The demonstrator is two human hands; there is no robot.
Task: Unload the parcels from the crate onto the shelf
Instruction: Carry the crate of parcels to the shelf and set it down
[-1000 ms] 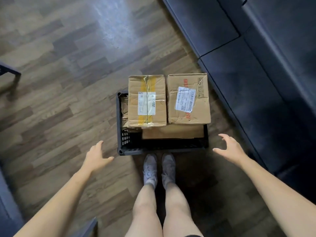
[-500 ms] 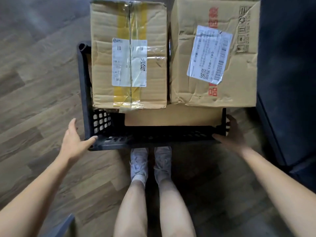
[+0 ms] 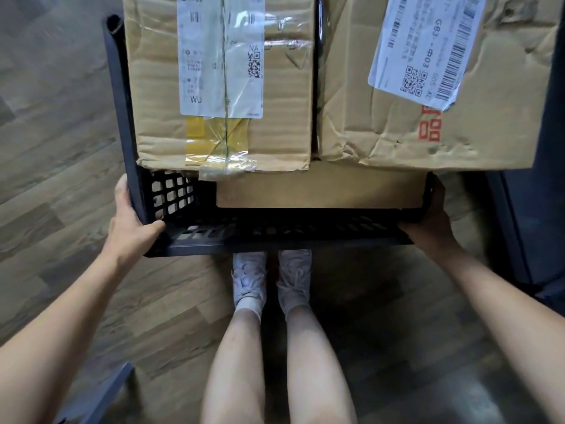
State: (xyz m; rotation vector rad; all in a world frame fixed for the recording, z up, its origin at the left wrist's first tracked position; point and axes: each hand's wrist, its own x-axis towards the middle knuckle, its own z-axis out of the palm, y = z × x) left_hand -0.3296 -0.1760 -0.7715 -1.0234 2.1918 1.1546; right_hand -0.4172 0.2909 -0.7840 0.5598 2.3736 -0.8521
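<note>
Black plastic lattice crate (image 3: pixel 275 237) sitting low in front of the feet, near corners being gripped on both sides: left hand (image 3: pixel 130 224) wrapping the near left corner, thumb lying over the front rim and fingers curling round the outer wall; right hand (image 3: pixel 431 221) clasping the near right corner, fingers curling up the outer wall, thumb side mostly hidden behind the rim. Filling the top of the crate, two cardboard parcels side by side and touching: the left parcel (image 3: pixel 220 87), taped with clear and yellow tape and bearing a white shipping label, overhanging nothing on the left wall but covering most of the opening; the right parcel (image 3: pixel 428 123), dented, printed in red, carrying a tilted white barcode label, jutting out past the crate's right wall. Peeking out beneath both, a flatter cardboard box (image 3: pixel 318 188) lying deeper inside. Showing just below the crate's front rim, two pale sneakers (image 3: pixel 272 280) with bare legs rising toward the camera. Spreading all around, wood-look plank floor (image 3: pixel 55 166). Standing close along the right edge, a dark cabinet or furniture side (image 3: pixel 547 185), partly hidden behind the right parcel. Cutting into the lower left, a dark angled edge (image 3: pixel 101 393) of some object, too cropped to identify.
</note>
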